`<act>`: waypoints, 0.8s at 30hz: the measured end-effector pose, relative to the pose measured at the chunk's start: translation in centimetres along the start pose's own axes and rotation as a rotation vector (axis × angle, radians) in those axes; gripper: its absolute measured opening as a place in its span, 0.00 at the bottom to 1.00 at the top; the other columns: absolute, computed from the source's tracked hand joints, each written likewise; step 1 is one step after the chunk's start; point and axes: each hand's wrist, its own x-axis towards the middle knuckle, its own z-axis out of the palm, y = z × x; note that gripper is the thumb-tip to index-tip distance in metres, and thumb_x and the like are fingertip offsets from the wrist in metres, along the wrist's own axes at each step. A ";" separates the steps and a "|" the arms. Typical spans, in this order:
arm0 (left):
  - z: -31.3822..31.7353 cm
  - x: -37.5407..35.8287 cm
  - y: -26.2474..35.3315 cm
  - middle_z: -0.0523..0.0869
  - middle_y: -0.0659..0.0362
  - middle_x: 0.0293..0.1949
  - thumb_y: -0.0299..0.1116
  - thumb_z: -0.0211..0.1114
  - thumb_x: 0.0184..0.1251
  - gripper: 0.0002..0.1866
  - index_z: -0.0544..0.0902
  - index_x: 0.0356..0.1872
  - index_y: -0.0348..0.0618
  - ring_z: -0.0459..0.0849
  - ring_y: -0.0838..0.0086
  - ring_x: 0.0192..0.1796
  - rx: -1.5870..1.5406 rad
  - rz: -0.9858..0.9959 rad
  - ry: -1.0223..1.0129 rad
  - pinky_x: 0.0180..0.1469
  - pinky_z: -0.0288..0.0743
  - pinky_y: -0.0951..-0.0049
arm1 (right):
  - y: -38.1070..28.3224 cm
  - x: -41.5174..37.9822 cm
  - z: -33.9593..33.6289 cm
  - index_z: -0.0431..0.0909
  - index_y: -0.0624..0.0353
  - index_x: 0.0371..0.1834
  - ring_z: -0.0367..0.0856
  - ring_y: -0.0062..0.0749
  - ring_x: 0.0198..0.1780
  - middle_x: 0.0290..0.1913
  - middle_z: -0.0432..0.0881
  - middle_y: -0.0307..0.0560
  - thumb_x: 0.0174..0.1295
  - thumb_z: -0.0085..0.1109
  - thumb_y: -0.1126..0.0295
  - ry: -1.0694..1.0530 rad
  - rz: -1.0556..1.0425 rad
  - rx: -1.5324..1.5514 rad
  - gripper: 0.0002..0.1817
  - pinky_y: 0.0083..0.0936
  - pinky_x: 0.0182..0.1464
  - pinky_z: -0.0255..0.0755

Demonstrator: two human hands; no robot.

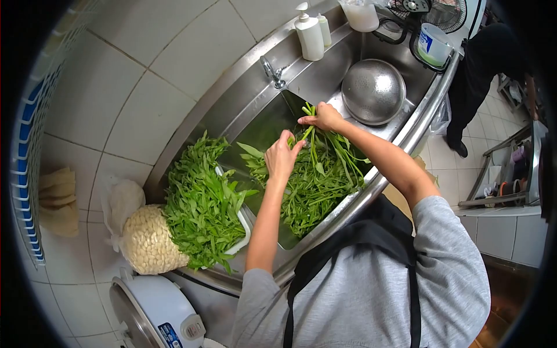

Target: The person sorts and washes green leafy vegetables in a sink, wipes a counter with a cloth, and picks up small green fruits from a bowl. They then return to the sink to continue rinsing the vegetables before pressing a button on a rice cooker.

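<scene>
My right hand (325, 118) is closed round a small bunch of green stems (314, 142) above the steel sink (264, 124). To its left, my left hand (281, 155) pinches at leafy greens near the same stems. Below both hands, a heap of long-stemmed greens (319, 194) fills the front of the basin. A second pile of leafy greens (203, 203) is heaped on a white tray (243, 232) at the left end of the sink.
Behind the basin are a faucet (272, 72) and a white pump bottle (309, 37). An upturned metal bowl (373, 91) lies to the right. A bag of pale pieces (152, 240) and a rice cooker (165, 310) stand left. Another person's dark-clad leg (478, 75) shows at right.
</scene>
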 end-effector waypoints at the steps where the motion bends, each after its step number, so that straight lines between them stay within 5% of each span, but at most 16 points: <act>1: -0.3 -0.7 0.5 0.76 0.57 0.13 0.48 0.68 0.49 0.17 0.77 0.23 0.46 0.76 0.59 0.19 -0.013 0.047 0.033 0.22 0.65 0.62 | 0.1 0.1 0.0 0.78 0.67 0.21 0.81 0.47 0.35 0.29 0.81 0.57 0.37 0.67 0.39 0.025 0.035 -0.001 0.34 0.36 0.38 0.73; 7: 0.3 -3.5 2.0 0.83 0.52 0.25 0.41 0.61 0.58 0.10 0.83 0.34 0.49 0.80 0.56 0.25 0.003 0.090 -0.039 0.28 0.72 0.62 | 0.2 0.4 0.1 0.78 0.68 0.25 0.81 0.49 0.38 0.33 0.81 0.59 0.38 0.67 0.39 0.083 0.096 -0.010 0.35 0.39 0.39 0.73; 10: 1.7 -2.3 0.5 0.82 0.45 0.29 0.38 0.58 0.60 0.12 0.81 0.38 0.42 0.80 0.51 0.33 0.001 -0.135 -0.233 0.36 0.72 0.55 | -0.6 0.1 0.2 0.78 0.69 0.29 0.80 0.53 0.40 0.36 0.80 0.61 0.38 0.66 0.39 0.088 0.101 0.026 0.36 0.40 0.40 0.73; 13: 2.3 -1.4 -0.7 0.82 0.49 0.24 0.40 0.58 0.61 0.15 0.81 0.41 0.40 0.82 0.60 0.30 -0.118 -0.161 -0.248 0.34 0.73 0.65 | -0.9 0.2 0.2 0.77 0.70 0.29 0.80 0.53 0.40 0.37 0.80 0.63 0.39 0.65 0.38 0.118 0.104 0.024 0.37 0.40 0.41 0.73; 15: 2.6 -1.2 -1.5 0.80 0.60 0.20 0.40 0.60 0.60 0.15 0.81 0.39 0.38 0.77 0.75 0.24 -0.474 -0.213 -0.282 0.31 0.70 0.72 | -0.6 0.1 0.3 0.77 0.71 0.27 0.80 0.52 0.39 0.35 0.80 0.64 0.39 0.64 0.37 0.054 0.134 0.064 0.38 0.39 0.41 0.73; 18: 3.1 -0.8 -1.6 0.76 0.68 0.19 0.38 0.63 0.59 0.13 0.81 0.37 0.38 0.70 0.83 0.23 -0.668 -0.208 -0.222 0.29 0.67 0.77 | -0.4 -0.2 0.4 0.77 0.72 0.24 0.81 0.51 0.38 0.34 0.80 0.64 0.40 0.64 0.37 0.045 0.140 0.114 0.38 0.39 0.41 0.73; 20: 2.7 -0.6 -1.3 0.75 0.69 0.20 0.36 0.62 0.59 0.10 0.81 0.35 0.39 0.69 0.84 0.23 -0.687 -0.298 -0.306 0.27 0.66 0.78 | -0.4 -0.5 0.4 0.76 0.72 0.22 0.81 0.51 0.37 0.32 0.80 0.64 0.40 0.63 0.37 0.042 0.131 0.132 0.38 0.38 0.40 0.73; 23: 4.8 -0.6 -2.8 0.75 0.69 0.20 0.31 0.58 0.56 0.08 0.80 0.32 0.37 0.64 0.87 0.18 -0.752 -0.221 -0.059 0.20 0.58 0.81 | -1.0 -1.5 0.5 0.74 0.71 0.16 0.81 0.50 0.33 0.27 0.80 0.63 0.40 0.63 0.37 0.119 0.066 0.115 0.37 0.39 0.36 0.73; 24: 4.3 -0.4 -2.3 0.73 0.69 0.18 0.33 0.59 0.54 0.09 0.79 0.29 0.37 0.62 0.87 0.16 -0.745 -0.379 -0.033 0.18 0.56 0.81 | -1.4 -2.0 0.5 0.73 0.70 0.14 0.80 0.51 0.30 0.24 0.79 0.62 0.41 0.63 0.38 0.139 0.035 0.147 0.36 0.41 0.34 0.72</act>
